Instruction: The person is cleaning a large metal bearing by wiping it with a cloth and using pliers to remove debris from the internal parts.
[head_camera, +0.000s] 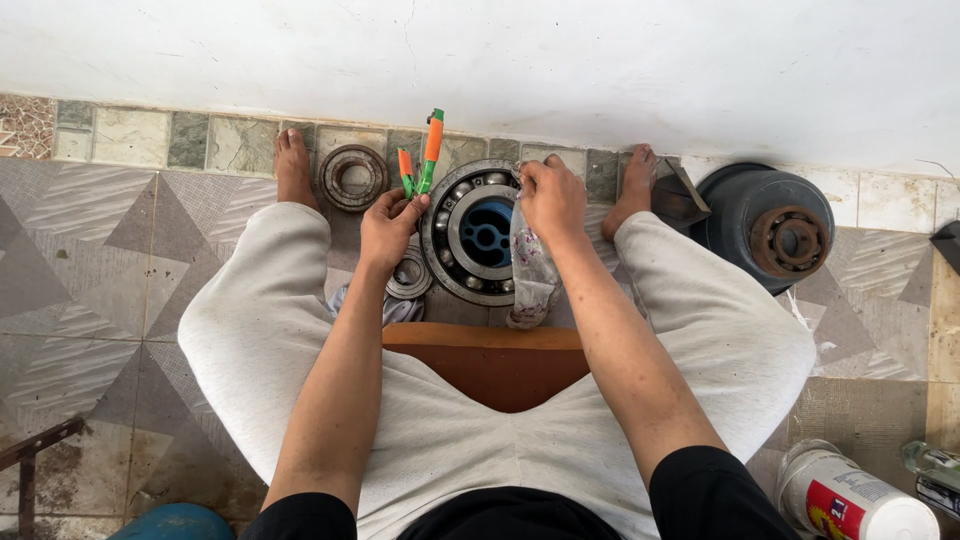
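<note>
Seated person in white trousers, brown wooden stool edge (487, 362) between the knees, nearest the body. Left hand (392, 222) closed around green-and-orange handled pliers (428, 152), handles sticking up past the knuckles toward the wall. Just below that hand, small grey metal ring (409, 276) on the tiled floor (90, 260), partly under the wrist. Right hand (551, 196) pinched shut on the top of a crumpled clear plastic bag (531, 275), bag hanging down from the fingers toward the stool. Between both hands, large steel ball bearing with blue centre (478, 232) lies flat on the floor, touching the bag. Beyond the left hand, rusty round bearing race (353, 177) by the left foot. Right of the right hand, well apart, dark grey round housing with rusty hub (775, 227) against the white wall (600, 70).
</note>
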